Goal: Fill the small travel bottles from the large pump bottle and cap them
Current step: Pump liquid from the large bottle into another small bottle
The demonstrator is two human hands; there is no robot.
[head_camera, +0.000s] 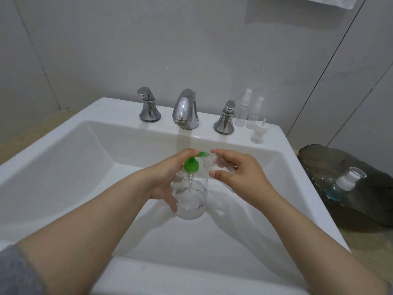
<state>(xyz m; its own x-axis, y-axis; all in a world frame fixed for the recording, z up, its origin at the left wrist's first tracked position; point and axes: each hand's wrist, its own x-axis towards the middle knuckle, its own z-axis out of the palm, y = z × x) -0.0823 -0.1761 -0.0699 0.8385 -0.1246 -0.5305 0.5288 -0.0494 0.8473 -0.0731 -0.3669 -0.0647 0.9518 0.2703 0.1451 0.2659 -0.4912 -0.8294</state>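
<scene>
Left grip (168, 177) clamped round the large clear green-pump plastic bottle (191, 201), right grip (238, 173) pinching the small clear travel bottle (217, 163): keep its mouth under the green spout (202, 154), press slowly.

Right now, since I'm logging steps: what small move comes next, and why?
Probably press the pump down: the left hand grips the big bottle, a finger on the pump, and the right hand holds a small bottle at its spout.

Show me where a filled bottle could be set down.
Bare: the ledge between left handle and faucet, and the sink's left rim. Crowded: the back right corner, with two spray bottles and a loose sprayer top.
</scene>
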